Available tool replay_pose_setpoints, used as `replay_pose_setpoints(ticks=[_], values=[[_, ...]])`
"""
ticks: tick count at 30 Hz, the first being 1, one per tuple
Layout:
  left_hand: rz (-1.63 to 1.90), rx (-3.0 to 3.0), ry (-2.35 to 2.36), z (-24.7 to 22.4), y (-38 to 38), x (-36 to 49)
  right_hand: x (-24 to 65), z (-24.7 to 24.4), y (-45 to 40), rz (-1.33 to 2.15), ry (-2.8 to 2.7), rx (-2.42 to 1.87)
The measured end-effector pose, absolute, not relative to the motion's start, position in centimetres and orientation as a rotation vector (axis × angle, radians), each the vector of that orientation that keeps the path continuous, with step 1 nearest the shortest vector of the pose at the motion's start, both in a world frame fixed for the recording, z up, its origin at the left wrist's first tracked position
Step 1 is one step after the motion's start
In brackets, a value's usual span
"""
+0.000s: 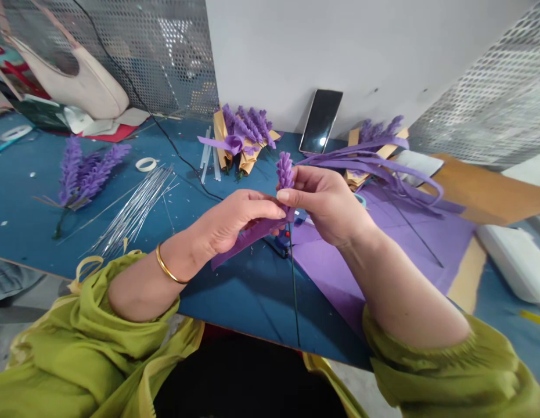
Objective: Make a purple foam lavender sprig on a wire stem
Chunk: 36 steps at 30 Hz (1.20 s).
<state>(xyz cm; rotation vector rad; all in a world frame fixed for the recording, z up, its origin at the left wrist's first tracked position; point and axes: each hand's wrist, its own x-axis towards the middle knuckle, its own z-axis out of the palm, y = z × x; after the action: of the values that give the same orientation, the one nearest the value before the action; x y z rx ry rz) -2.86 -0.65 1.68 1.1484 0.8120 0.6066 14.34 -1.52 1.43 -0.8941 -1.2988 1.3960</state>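
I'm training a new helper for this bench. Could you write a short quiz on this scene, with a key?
1. Which thing leans against the white panel?
a) tape roll
b) phone
c) bundle of wires

2. True or false: a gold bangle sits on the left forearm.

3. Fill in the colour: the right hand pinches a flower spike while the left hand holds a ____ strip at its base.

Key: 1. b; 2. True; 3. purple
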Motion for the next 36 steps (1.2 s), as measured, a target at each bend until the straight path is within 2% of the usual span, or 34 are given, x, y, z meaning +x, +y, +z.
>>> replay_pose_setpoints(ticks=[5,21,30,36], values=[[0.587,1.166,0.79,1.8,-0.7,-2.8,14.5,1.3,-1.5,1.451,-1.299,-0.853],[0.673,1.132,0.833,1.1,-0.9,-2.5,13.5,1.5,-2.0,1.307,-1.304,-0.962],[0.642,1.062,0.735,1.5,-0.6,-2.9,15.9,1.0,-0.8,1.622,-1.358,-0.758],[0.6,1.078,0.743,1.8,-0.6,-3.0,15.8,0.7,-0.5,1.612,-1.332,-0.75]])
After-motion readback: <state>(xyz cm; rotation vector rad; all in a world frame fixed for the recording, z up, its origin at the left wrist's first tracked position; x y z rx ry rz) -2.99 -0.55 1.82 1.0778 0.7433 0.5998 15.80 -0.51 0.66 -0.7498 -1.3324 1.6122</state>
